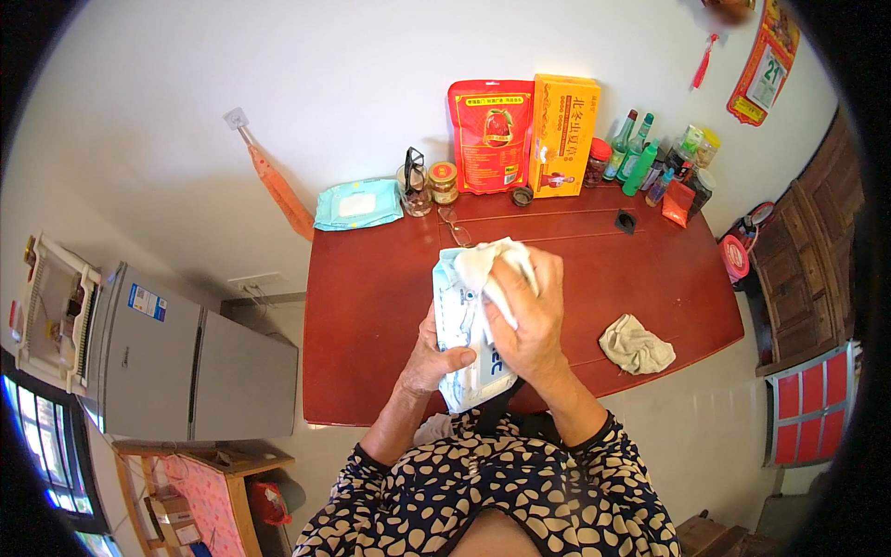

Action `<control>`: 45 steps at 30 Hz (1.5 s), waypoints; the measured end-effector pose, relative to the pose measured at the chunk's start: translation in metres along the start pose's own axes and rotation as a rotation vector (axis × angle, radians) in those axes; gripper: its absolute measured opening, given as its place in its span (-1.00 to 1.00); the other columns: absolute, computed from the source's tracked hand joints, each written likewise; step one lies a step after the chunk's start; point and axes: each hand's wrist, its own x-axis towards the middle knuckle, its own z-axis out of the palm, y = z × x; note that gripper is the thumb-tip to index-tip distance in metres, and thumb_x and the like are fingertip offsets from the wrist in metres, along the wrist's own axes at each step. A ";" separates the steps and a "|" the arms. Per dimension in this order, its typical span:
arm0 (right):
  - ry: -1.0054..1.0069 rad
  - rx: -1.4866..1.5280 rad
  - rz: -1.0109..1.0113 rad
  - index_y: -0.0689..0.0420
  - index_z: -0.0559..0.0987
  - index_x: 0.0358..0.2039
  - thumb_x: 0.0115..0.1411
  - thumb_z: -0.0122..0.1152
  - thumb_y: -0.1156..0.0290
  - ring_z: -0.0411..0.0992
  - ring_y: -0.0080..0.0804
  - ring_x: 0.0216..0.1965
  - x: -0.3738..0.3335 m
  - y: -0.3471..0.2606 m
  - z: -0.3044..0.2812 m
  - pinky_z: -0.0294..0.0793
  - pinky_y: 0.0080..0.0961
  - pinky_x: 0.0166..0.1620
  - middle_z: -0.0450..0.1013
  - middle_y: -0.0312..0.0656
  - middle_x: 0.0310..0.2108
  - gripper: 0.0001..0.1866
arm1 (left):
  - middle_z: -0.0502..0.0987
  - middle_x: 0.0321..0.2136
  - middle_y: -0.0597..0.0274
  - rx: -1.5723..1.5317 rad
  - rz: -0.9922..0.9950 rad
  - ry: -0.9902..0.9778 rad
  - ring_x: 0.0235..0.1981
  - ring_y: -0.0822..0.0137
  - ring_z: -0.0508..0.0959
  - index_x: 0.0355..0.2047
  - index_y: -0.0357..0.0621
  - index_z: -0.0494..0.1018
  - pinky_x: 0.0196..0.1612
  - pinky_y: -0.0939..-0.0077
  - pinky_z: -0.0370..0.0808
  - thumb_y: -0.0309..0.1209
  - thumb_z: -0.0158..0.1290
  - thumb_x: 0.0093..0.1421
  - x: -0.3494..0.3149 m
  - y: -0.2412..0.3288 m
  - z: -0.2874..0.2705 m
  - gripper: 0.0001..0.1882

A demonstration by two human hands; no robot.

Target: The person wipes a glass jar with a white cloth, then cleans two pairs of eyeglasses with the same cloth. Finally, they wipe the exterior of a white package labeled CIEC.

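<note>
A soft-sided, block-shaped white and pale-blue pack (458,316), its film glossy and creased, is held upright-ish over the near part of the bench (371,316), close to the person's chest. The left hand (432,360) grips it from the left side, thumb laid across the smooth front face. The right hand (529,320) is closed on a thin, rumpled white sheet (495,265), bunched under the fingers and draped in soft folds against the pack's upper right part; whether it is woven cloth or a wipe cannot be told. The bench has a reddish-brown, lightly shiny top with straight seams and a curved outline. To the right lies a crumpled off-white cloth (636,345), matte and wrinkled into a loose mound. Toward the wall, a flat, puckered light-blue packet (358,204) lies near a rounded glass jar (444,184) with a lid, and thin-framed spectacles (455,226) rest just in front. Behind them stand a glossy red pouch (492,139) with rounded upper corners and a stiff, rectangular yellow box (564,135), side by side. Farther right, slender green bottles (639,160) rise beside a small, wrinkled orange-red packet (677,202).
</note>
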 end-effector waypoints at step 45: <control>-0.121 0.023 -0.127 0.03 0.58 -0.09 -0.16 0.32 0.48 0.24 -0.08 -0.07 -0.009 -0.010 0.010 0.19 -0.21 -0.01 0.32 -0.02 -0.09 -0.50 | 0.35 0.06 0.14 0.164 0.032 0.174 0.08 0.31 0.39 0.21 -0.17 0.14 0.11 0.40 0.39 0.16 -0.48 0.34 0.005 0.017 0.026 -0.28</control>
